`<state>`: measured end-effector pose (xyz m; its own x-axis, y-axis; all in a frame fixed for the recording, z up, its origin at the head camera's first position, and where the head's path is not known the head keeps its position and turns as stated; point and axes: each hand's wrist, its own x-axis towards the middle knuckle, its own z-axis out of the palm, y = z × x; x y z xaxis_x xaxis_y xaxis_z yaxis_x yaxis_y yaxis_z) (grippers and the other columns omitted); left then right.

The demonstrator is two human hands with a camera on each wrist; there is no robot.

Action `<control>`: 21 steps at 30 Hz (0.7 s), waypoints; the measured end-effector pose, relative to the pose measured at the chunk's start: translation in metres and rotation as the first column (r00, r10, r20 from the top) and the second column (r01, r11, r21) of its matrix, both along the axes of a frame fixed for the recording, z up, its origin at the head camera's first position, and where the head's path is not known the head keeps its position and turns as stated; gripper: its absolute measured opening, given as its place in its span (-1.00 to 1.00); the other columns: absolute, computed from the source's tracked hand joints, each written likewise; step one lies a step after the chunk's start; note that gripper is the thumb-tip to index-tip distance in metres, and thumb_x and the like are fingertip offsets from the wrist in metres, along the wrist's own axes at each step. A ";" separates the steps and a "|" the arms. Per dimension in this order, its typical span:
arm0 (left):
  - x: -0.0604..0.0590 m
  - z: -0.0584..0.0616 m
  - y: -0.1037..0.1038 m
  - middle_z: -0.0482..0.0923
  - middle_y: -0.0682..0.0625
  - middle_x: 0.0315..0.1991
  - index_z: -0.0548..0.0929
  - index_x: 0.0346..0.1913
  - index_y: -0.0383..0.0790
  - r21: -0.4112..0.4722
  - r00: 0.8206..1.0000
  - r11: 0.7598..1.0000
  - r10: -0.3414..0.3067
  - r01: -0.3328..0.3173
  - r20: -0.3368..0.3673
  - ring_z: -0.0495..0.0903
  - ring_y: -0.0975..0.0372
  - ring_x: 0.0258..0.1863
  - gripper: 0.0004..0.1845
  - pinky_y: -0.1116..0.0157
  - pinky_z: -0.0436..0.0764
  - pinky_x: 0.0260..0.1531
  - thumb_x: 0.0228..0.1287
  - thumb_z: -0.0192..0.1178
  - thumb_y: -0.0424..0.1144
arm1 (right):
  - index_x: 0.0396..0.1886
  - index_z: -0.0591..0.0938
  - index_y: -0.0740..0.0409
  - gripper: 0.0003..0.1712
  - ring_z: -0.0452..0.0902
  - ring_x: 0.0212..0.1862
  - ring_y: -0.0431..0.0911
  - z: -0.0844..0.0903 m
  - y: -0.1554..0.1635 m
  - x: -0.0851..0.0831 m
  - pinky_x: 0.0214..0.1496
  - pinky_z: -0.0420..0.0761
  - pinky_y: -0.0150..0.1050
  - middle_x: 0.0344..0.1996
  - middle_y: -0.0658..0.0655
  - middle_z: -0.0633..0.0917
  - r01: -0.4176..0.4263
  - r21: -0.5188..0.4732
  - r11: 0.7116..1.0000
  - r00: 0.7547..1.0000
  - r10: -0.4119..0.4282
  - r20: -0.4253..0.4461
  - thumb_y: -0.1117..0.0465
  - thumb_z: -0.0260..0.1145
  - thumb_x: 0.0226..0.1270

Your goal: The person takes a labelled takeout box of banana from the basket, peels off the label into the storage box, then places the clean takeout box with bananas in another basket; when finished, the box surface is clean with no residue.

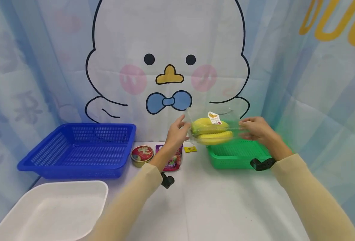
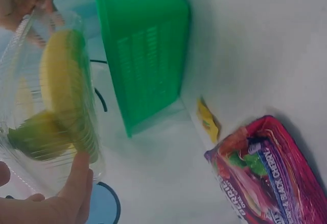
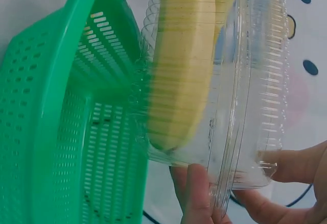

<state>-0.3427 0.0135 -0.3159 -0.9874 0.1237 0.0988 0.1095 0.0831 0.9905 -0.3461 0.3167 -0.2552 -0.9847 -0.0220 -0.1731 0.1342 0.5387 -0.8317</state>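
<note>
A backdrop cloth [image 1: 60,50] in pale blue is hung behind the scene; a large white cartoon duck [image 1: 168,60] with pink cheeks and a blue bow tie is printed on it, and parts of big yellow letters are seen at its upper right, too cut off to be read. The white counter [image 1: 225,207] is spread below it. On the left side of the counter a blue perforated basket [image 1: 78,150] is set, and in front of it a white tray [image 1: 54,211]. A green basket [image 1: 237,154] is placed on the right side.

A clear plastic box of bananas [image 1: 212,131] is held in the air above the near left part of the green basket, level and clear of it. It is grasped at its left end by the left hand [image 1: 175,134] and at its right end by the right hand [image 1: 255,130], fingers curled on the plastic rim. A small sticker with a banana picture is borne on its lid; the print is too small to be read.

Between the two baskets a round tin [image 1: 142,155], a purple-red snack bag [image 1: 172,159] with unreadable blurred lettering and a small yellow packet [image 1: 190,149] are laid on the counter.
</note>
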 end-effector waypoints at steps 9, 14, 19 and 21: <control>0.010 0.003 -0.033 0.26 -0.08 0.66 0.18 0.70 0.11 -0.022 0.999 0.999 -0.023 0.023 0.023 0.31 -0.06 0.62 -0.38 -0.04 0.58 0.45 0.70 -0.06 0.04 | 0.68 0.11 0.34 -0.27 0.55 0.45 0.21 -0.005 -0.025 0.011 0.04 0.77 -0.40 0.60 0.49 0.29 -0.061 -0.009 0.998 0.998 0.061 -0.007 0.02 -0.02 0.76; 0.021 0.002 -0.053 0.24 -0.09 0.67 0.20 0.69 0.07 -0.035 0.999 0.999 -0.016 0.018 0.039 0.30 -0.09 0.63 -0.37 -0.08 0.53 0.49 0.70 -0.04 0.06 | 0.63 0.16 0.35 -0.33 0.52 0.46 0.30 -0.010 -0.041 0.020 0.09 0.78 -0.29 0.59 0.48 0.31 -0.095 -0.031 0.995 0.995 0.095 -0.017 0.06 0.00 0.76; 0.034 0.005 -0.072 0.22 -0.06 0.68 0.21 0.68 0.05 -0.054 0.997 0.998 -0.032 0.036 0.070 0.31 -0.08 0.62 -0.36 -0.09 0.48 0.53 0.69 -0.02 0.10 | 0.53 0.23 0.37 -0.43 0.46 0.48 0.38 -0.013 -0.054 0.030 0.25 0.78 -0.09 0.60 0.46 0.27 -0.121 -0.081 0.989 0.992 0.117 -0.048 0.14 0.03 0.75; 0.039 0.006 -0.080 0.21 -0.08 0.68 0.21 0.68 0.01 -0.055 0.997 0.998 -0.039 0.043 0.069 0.29 -0.09 0.63 -0.35 -0.09 0.47 0.54 0.69 -0.03 0.10 | 0.49 0.25 0.37 -0.48 0.45 0.48 0.39 -0.014 -0.059 0.034 0.28 0.77 -0.02 0.59 0.47 0.28 -0.136 -0.100 0.986 0.990 0.130 -0.059 0.17 0.04 0.74</control>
